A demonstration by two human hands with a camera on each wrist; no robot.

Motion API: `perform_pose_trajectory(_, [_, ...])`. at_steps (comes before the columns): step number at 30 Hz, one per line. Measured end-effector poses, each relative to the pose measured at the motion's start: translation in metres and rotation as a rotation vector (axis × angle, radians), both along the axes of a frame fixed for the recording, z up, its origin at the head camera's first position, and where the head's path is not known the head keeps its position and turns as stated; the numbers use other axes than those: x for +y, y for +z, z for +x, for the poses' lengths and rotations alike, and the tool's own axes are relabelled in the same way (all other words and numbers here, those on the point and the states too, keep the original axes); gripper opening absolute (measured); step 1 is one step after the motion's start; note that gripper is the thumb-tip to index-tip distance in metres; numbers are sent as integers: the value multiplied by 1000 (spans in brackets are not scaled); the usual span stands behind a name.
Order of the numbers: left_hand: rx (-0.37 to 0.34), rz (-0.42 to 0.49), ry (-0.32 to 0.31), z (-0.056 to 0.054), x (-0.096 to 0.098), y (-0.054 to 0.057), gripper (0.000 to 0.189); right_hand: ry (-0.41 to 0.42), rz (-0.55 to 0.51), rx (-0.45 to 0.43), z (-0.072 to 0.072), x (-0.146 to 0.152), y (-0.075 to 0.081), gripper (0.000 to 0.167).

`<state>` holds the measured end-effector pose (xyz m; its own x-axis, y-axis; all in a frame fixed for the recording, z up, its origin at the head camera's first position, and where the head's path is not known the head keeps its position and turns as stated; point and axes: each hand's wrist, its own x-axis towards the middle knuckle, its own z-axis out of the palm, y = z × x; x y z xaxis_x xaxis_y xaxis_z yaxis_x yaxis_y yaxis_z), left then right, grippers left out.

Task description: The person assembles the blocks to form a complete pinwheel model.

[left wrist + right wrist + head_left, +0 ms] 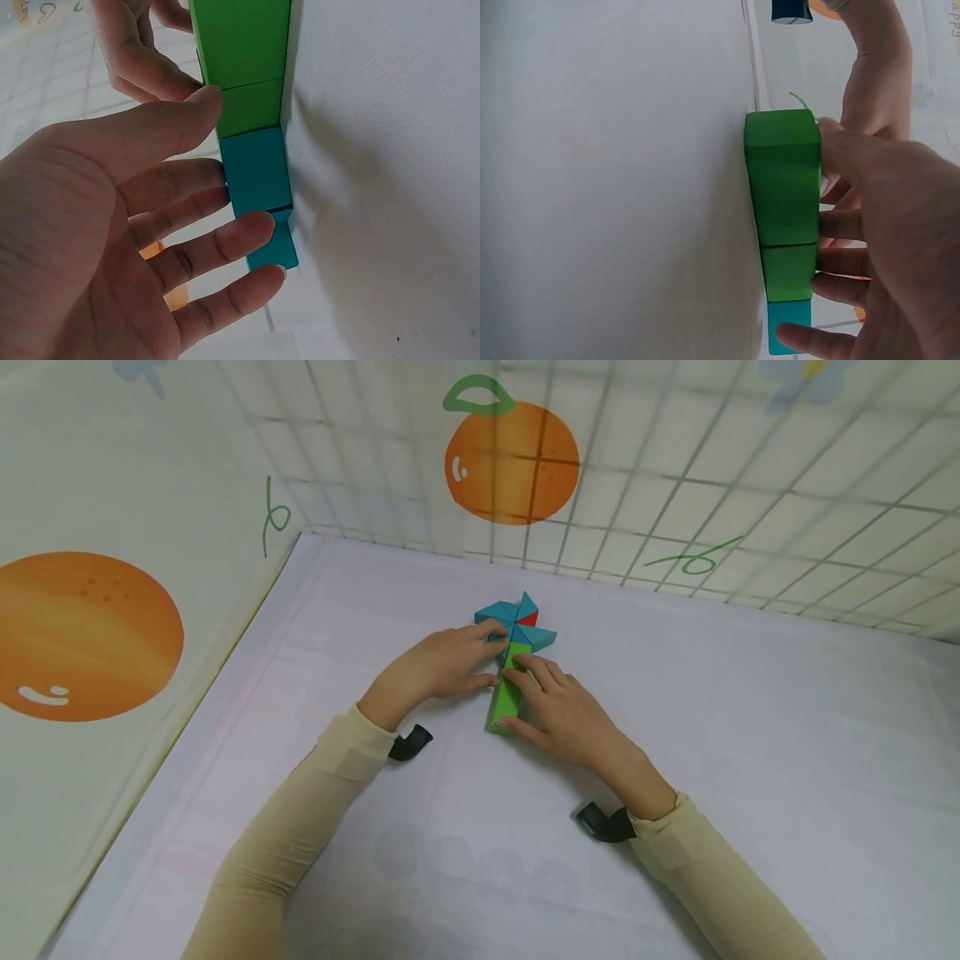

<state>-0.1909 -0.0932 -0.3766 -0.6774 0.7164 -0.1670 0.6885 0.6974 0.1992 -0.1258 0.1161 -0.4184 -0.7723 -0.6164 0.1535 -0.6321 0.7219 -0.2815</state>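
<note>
A pinwheel-like figure of blue triangular blocks [542, 636] with a red block [529, 620] lies flat on the white table. A row of green blocks [506, 702] runs from it toward me. My left hand [450, 662] reaches in from the left. In the left wrist view its thumb touches a green block [251, 109], and its spread fingers lie at the teal blocks [257, 172]. On the right, my right hand [573, 714] rests thumb and fingertips along the top of the green row; one finger reaches the teal block [784, 341] in the right wrist view.
Behind the blocks stands a white panel [375, 485] with a grid and printed oranges. Another printed panel [90, 777] borders the table [750, 710] on the left. A black wrist-worn piece [411, 743] sits by the left cuff, another [603, 823] by the right.
</note>
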Motion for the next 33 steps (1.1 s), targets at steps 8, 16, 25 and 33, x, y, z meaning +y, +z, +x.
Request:
perform_pose_trajectory(8, [15,9,-2,0,-2,1,52,8,-16,2,-1,-1,1,65])
perform_pose_trajectory(16, [35,22,-11,-1,-4,2,49,14,-20,8,-2,-2,1,64])
perform_pose_trajectory(25, [7,26,10,1,-3,-1,48,9,-11,-5,2,-3,0,65])
perform_pose_trajectory(33, [21,33,16,-1,-2,-3,47,-10,-39,20,2,-1,2,64])
